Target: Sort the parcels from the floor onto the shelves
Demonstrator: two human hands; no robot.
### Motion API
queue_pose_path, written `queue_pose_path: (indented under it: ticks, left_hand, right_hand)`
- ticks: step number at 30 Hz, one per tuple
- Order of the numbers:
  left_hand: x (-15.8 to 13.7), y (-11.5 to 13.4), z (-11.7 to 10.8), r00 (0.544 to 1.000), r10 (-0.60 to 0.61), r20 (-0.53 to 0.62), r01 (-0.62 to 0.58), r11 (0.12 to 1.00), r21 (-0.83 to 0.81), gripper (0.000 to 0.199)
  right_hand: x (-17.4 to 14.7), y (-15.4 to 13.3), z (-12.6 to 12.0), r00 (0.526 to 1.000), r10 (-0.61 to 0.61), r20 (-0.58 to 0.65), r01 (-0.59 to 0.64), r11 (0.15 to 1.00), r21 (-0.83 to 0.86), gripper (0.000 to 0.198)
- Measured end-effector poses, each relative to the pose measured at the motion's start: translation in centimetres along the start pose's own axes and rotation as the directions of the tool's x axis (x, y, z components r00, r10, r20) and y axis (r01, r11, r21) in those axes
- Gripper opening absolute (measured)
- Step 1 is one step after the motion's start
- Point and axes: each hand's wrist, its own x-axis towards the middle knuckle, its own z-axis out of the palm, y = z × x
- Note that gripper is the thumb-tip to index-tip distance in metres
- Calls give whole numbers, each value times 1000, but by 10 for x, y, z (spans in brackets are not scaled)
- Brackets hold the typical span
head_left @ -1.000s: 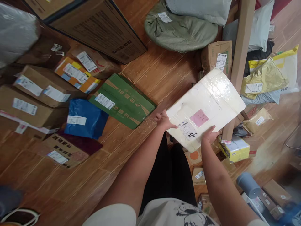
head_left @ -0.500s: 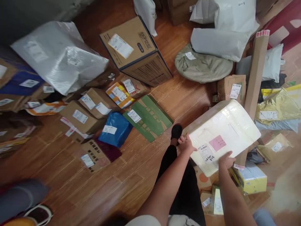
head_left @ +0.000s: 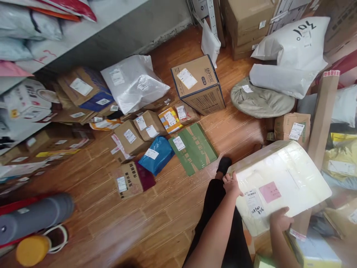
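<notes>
A large white foam box (head_left: 298,171) is tilted before me, between my two hands. On its face are a pink paper slip (head_left: 270,192), a shipping label and black handwriting. My left hand (head_left: 232,184) curls over the box's near left edge, its fingers partly hidden behind that side. Lower down, my right hand (head_left: 281,219) grips the bottom edge, thumb on the face and the other fingers out of sight beneath. A long cardboard carton (head_left: 323,111) runs behind the box's right part. Whether the box rests on anything is hidden.
My shoe (head_left: 224,164) is on the wood floor (head_left: 156,219), left of the foam box. A flat green box (head_left: 193,149), a blue parcel (head_left: 156,155) and a tall brown box (head_left: 199,83) lie farther left. Beyond is a round grey-green bag (head_left: 259,100). Grey shelving (head_left: 83,26) stands upper left.
My view has swung left, so the floor parcels appear farther right and lower and more shelving shows. Both hands keep their hold on the foam box, which stays close to the same surrounding parcels.
</notes>
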Motion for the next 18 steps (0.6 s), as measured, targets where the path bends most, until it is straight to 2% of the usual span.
queue_pose_path:
  ticks: [5,8,13,18]
  left_hand:
    - [6,-6,-7,1000,17,16,-17,1000,-9,143]
    - [5,-1,0,1000,12,6,-12,1000,-12,144]
    - [-1,13,15,1000,-16,-12,16,1000,-14,146]
    - [-6,17,14,999,-42,-7,42,999,-6,146]
  right_hand:
    - [-7,1,1,999,18,50,-20,999,31,102]
    - [-3,-1,-3,997,40,59,-42,998,36,106]
    - [13,-2,-13,992,-8,128,4,1000,31,110]
    - [14,-3,-18,978,32,207,-46,997,60,114]
